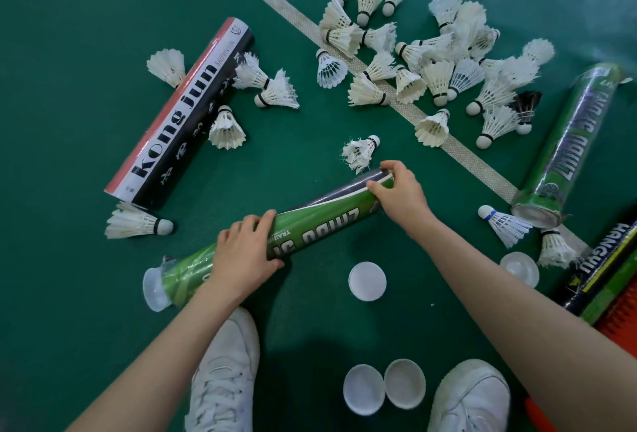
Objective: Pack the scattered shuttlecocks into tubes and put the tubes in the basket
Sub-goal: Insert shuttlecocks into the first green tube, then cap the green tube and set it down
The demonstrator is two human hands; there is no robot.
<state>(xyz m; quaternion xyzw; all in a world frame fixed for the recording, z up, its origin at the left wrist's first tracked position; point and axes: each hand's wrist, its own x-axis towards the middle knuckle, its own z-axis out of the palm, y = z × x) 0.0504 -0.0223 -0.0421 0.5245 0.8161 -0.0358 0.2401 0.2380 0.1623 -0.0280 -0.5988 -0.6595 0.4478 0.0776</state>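
The green court floor (69, 35) is filling the view, and a white line (465, 155) is running across it from top centre toward the lower right.

The black, white and red "Kong jun" tube (179, 114) is lying diagonally at the left. A green tube (320, 221) is lying diagonally at the centre, in front of the person's white shoes (224, 373). Whether it is resting on the floor or raised off it cannot be told. A second green tube (572, 142) is lying at the right, beside the line. A dark tube (599, 266) is lying at the lower right, against an orange ribbed object (617, 324) that the frame edge is cutting off.

The main pile of shuttlecocks (437, 76) is lying at the upper right, straddling the line. Smaller groups are lying around the "Kong jun" tube and near the base of the second green tube.

The left hand (244, 252) is gripping the centre green tube below its middle, fingers curling over the top. The right hand (400, 193) is gripping the far end of the same tube, fingers curling over its rim.

A translucent cap (155, 288) is sitting on the near end of the held tube. One loose cap (367, 281) is lying just beside the tube, two more (363, 389) are touching between the shoes, and another (519, 268) is lying near the dark tube.

A single frayed shuttlecock (360, 154) is lying just beyond the right hand.
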